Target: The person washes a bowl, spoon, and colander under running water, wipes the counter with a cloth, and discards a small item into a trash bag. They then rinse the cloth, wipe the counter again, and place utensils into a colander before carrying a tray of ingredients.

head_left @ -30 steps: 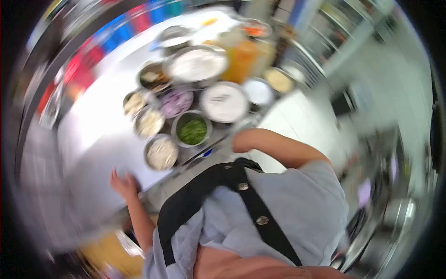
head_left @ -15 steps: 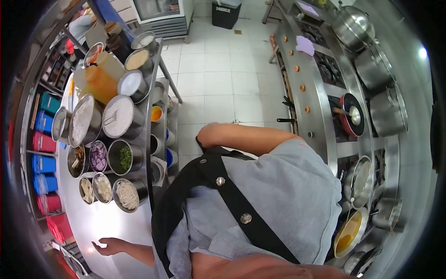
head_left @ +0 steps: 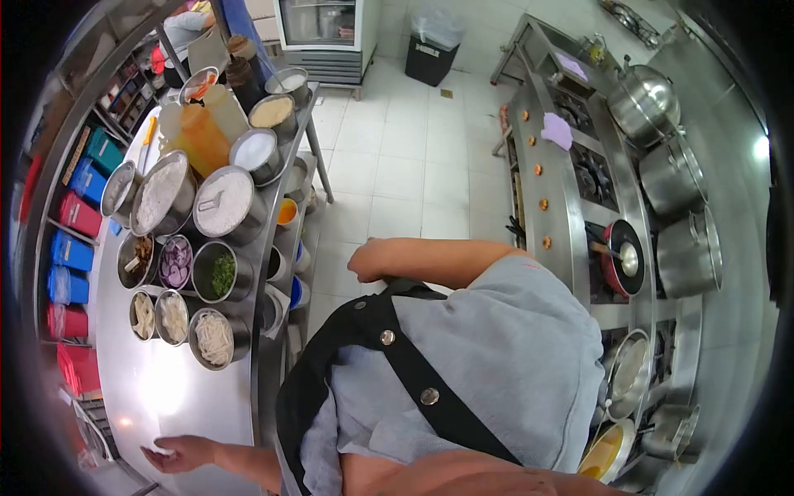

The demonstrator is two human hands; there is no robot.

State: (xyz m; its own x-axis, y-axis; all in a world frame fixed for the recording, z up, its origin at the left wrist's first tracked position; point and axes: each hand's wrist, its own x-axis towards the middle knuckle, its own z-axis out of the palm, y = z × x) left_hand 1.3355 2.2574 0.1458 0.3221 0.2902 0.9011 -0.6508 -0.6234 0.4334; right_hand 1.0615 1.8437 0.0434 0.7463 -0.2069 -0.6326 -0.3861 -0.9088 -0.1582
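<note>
1. At the far left of the counter (head_left: pixel 116 355), a knife (head_left: pixel 144 153) with a yellow handle lies behind the bottles (head_left: pixel 203 136). Reaching blindly around them would risk a cut or a toppled bottle.

2. The left hand (head_left: pixel 184 454) is over the near end, fingers loosely spread and slightly curled, with nothing evident in its grip; whether it touches the metal, I cannot tell. Swung quickly up the counter, it could catch a container.

3. The pot of pale strips (head_left: pixel 239 336) is the nearest to that hand, at the front corner of the cluster by the edge. A sleeve or forearm brushing its wall might tip it towards the floor.

4. Just beyond it, the herb pot (head_left: pixel 243 281) stands uncovered beside the purple onion (head_left: pixel 176 261). Packed this closely, one knock would likely pass along and mix contents.

5. In the flour-like powder, a metal utensil (head_left: pixel 212 201) leans; snagging it could scatter powder.

6. The right hand (head_left: pixel 366 259) is bent in before the waist, clear of the pots. Its fingers are hidden, so I cannot tell their state. Turning with that elbow out could bump the stove side.

7. There, a ladle (head_left: pixel 629 258) rests in the red pan (head_left: pixel 612 276); a bumped handle could pull both askew.
</note>
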